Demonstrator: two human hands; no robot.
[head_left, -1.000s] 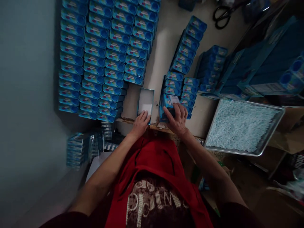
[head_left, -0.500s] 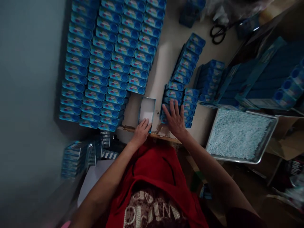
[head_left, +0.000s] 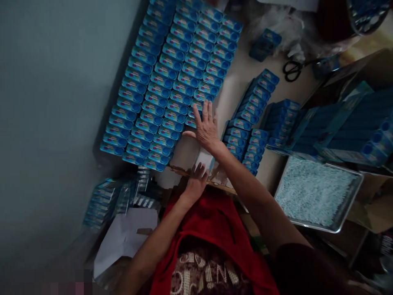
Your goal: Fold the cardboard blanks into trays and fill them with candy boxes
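Note:
A small open box with a white inside [head_left: 204, 159] lies at the table's front edge. My left hand [head_left: 197, 182] rests on its near end with the fingers apart. Above the box's far end, my right hand [head_left: 206, 127] is spread out, close to the nearest corner of the big block of blue packs [head_left: 170, 64]. Nothing shows in its fingers. To the right of my right hand stand shorter rows of blue packs [head_left: 238, 133].
On the right, a metal tray [head_left: 346, 219] holds pale blue granules, with large blue cartons [head_left: 346, 127] behind it. Black scissors [head_left: 291, 71] lie farther back. A white carton [head_left: 123, 235] is at the lower left, beside stacked packs [head_left: 100, 203].
My right hand has moved left from the shorter rows to above the white-lined box. My left hand remains at the box's near end. The whole view has shifted and tilted.

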